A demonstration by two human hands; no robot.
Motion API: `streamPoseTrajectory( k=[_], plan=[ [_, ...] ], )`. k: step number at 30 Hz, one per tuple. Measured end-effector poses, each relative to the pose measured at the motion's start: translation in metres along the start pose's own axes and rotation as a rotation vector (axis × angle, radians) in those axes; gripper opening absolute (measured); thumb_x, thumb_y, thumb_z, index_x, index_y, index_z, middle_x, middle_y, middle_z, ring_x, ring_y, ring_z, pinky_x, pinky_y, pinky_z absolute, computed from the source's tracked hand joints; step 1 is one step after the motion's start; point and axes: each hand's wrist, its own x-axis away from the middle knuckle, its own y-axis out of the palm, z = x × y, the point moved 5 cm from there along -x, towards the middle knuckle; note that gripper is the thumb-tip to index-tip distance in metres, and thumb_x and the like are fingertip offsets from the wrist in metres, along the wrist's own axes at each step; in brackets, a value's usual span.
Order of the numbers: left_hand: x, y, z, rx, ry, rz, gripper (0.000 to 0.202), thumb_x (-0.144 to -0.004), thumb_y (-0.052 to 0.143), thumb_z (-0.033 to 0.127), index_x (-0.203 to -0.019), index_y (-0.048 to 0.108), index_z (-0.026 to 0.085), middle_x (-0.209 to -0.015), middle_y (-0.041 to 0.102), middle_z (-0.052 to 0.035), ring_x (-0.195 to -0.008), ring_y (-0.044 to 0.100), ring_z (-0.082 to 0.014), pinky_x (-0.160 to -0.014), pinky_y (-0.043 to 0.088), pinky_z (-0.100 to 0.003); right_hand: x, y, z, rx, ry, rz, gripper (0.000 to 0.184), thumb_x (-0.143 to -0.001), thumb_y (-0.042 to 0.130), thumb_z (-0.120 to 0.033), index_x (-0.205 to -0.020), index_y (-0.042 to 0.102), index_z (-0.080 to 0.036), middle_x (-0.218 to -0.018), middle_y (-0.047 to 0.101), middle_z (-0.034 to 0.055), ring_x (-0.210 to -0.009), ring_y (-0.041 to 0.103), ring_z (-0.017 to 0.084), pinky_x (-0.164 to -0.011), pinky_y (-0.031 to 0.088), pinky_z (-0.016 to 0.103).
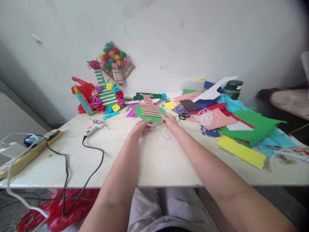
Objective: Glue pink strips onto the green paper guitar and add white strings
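Note:
A thin white string [158, 127] is stretched between my two hands over the table. My left hand [141, 128] is closed on one end of it, and my right hand [171, 123] pinches the other end. Just beyond my fingers lies a green paper cutout [138, 111] carrying a row of pink rolled-paper sticks [151, 109]. Near my right fingertips is the cutout's right edge. Below the string, loose white string loops [163, 138] rest on the tabletop. Some of my fingertips are too small to make out clearly.
A glue gun [93, 128] with a black cord lies left, near a power strip [31, 153] and a glue bottle [84, 101]. Paper-flower decorations [106, 93] lean on the wall. On the right are scissors [183, 116], a phone [190, 105], tangled string [206, 117] and coloured sheets [251, 124].

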Motion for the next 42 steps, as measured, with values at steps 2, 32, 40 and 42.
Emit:
streamPoseTrajectory(
  k=[2,32,40,42],
  plan=[
    [0.0013,-0.0003,0.0003,-0.016,0.011,0.012,0.023,-0.075,0.056,0.033,-0.075,0.060,0.010,-0.056,0.058,-0.0068,-0.029,0.018,0.0007,-0.030,0.008,-0.017,-0.0002,-0.0027,-0.0025,-0.017,-0.078,0.062,0.012,-0.073,0.050,-0.029,-0.070,0.050,-0.018,-0.045,0.048,-0.0072,-0.036,0.033,0.005,-0.039,0.025,0.017],
    [0.0004,-0.0017,0.0009,-0.066,0.084,0.010,0.022,-0.067,0.061,0.031,-0.072,0.059,0.009,-0.040,0.024,0.0088,-0.033,0.015,-0.0028,-0.037,0.007,-0.022,0.0057,0.0004,-0.0004,-0.279,-0.075,0.135,0.019,-0.077,0.049,-0.021,-0.061,0.038,-0.019,-0.040,0.052,-0.0057,-0.025,0.021,0.004,-0.029,0.012,0.018],
    [0.0006,-0.0026,0.0010,-0.073,0.086,0.002,0.022,-0.065,0.062,0.032,-0.069,0.057,0.011,-0.039,0.025,0.0090,-0.033,0.016,-0.0030,-0.037,0.007,-0.022,0.0044,0.0012,0.0013,-0.266,-0.077,0.146,0.018,-0.076,0.049,-0.022,-0.060,0.041,-0.018,-0.040,0.053,-0.0049,-0.027,0.021,0.003,-0.030,0.013,0.018],
    [0.0010,-0.0021,0.0016,-0.078,0.092,0.001,0.021,-0.066,0.062,0.031,-0.068,0.056,0.011,-0.039,0.024,0.0091,-0.033,0.016,-0.0030,-0.037,0.007,-0.022,0.0051,0.0009,0.0011,-0.273,-0.073,0.154,0.018,-0.076,0.049,-0.022,-0.061,0.040,-0.018,-0.039,0.053,-0.0049,-0.027,0.021,0.003,-0.030,0.013,0.018]
  ],
)
